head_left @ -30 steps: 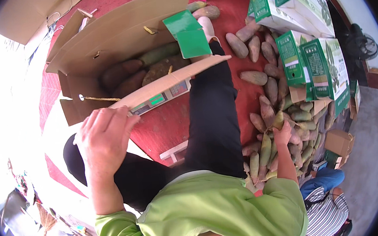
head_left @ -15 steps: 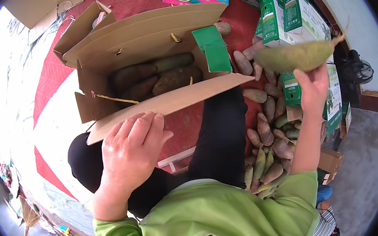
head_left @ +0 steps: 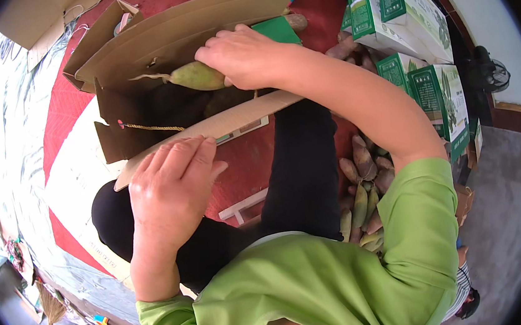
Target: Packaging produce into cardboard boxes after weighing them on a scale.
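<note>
A green, tapering, stringy-rooted radish [head_left: 197, 76] is clasped in the fingers of the right hand [head_left: 243, 57] over an open brown cardboard box [head_left: 127, 53]; the left hand [head_left: 169, 187], fingers close together, touches its near flap [head_left: 243, 113].

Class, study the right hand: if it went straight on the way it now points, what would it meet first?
Probably the raised far flap of the open cardboard box, ahead of the right hand and its green radish, though depth is unclear.
</note>
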Tool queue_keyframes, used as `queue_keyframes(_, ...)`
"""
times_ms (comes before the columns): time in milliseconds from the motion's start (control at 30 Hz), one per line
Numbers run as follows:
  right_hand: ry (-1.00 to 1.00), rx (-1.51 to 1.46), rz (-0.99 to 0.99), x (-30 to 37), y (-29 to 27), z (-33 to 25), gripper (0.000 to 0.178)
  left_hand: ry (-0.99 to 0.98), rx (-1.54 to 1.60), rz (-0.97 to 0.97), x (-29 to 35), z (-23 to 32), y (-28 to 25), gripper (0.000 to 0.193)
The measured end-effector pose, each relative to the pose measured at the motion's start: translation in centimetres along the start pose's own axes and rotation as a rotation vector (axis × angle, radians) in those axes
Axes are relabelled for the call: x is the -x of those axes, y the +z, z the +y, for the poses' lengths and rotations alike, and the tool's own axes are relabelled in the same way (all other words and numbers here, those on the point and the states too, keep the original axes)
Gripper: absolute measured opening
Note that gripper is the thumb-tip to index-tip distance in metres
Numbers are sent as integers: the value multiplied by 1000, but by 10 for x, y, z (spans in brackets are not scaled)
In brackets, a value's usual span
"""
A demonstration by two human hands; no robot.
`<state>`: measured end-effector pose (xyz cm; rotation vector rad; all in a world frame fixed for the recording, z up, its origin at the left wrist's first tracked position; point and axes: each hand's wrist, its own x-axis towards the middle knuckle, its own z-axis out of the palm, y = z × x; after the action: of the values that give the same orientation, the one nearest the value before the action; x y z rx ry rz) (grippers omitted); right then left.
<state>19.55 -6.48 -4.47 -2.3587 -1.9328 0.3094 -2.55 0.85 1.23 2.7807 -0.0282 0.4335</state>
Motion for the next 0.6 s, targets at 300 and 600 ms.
queue_keyframes(300, 115, -318, 474, 85, -39, 48, 40, -77, 136, 34, -6, -4, 8, 18)
queue_keyframes(600, 820, -745, 906, 277, 108, 33, 21, -77, 143, -19, -1, -18, 10, 18)
